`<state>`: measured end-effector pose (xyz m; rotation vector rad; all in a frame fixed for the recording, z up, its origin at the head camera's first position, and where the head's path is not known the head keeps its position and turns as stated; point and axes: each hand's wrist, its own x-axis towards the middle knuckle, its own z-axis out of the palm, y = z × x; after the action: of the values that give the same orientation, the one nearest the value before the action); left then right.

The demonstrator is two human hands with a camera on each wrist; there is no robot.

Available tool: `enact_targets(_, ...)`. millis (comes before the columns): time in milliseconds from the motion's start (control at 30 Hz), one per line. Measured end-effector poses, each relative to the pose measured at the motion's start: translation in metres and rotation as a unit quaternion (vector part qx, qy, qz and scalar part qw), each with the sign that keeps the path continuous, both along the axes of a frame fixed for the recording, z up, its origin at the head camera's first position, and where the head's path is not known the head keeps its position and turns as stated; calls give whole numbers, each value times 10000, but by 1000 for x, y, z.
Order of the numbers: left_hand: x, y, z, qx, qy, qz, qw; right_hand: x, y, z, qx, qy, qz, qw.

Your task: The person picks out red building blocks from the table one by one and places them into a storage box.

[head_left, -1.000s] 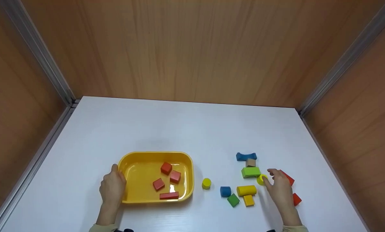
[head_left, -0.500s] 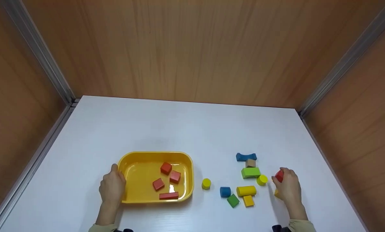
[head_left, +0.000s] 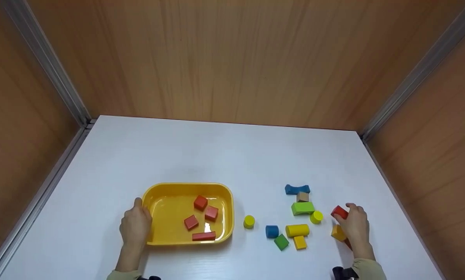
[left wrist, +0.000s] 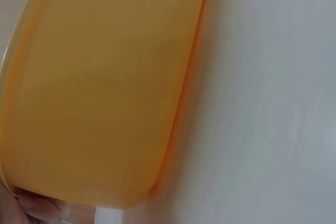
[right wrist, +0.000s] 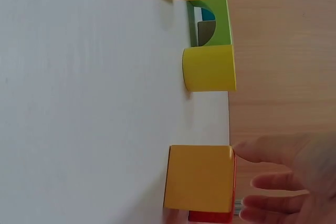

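At the left end of a yellow tray [head_left: 154, 237], my left hand [head_left: 135, 225] grips the rim; in the left wrist view its fingers [left wrist: 42, 208] show at the tray's corner. Several red blocks [head_left: 200, 202] lie in the tray. Over the right side of the table, my right hand [head_left: 355, 225] is beside a red block [head_left: 339, 212], fingers extended and spread from the thumb. An orange block [right wrist: 199, 178] stands just in front of that hand in the right wrist view, hiding most of a red block [right wrist: 210, 217]. Another reddish piece [head_left: 348, 244] is partly covered by the hand.
Between tray and right hand lie yellow cylinders [head_left: 297, 230], a blue cylinder [head_left: 272, 231], a green block [head_left: 281, 242], a yellow block [head_left: 300, 242], a light green arch [head_left: 302, 208], a wooden block [head_left: 302, 196] and a blue piece [head_left: 297, 189]. Wooden walls [head_left: 232, 62] enclose the table.
My right hand has shifted to the right. Half a second ago a red block was between its thumb and fingers; now the fingers stand apart from it. The left hand and tray stay put.
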<state>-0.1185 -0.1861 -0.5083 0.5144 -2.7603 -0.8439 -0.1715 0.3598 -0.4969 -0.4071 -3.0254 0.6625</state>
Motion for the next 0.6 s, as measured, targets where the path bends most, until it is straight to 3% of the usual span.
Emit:
enact_targets(267, 1, 0, 1, 90, -29, -78, 9999, -6, 7, -5, 7, -63, 186, 9998)
enact_targets(600, 0, 1, 2, 104, -147, -19, 9998, -13, 16, -12, -235, -626, 182, 9976)
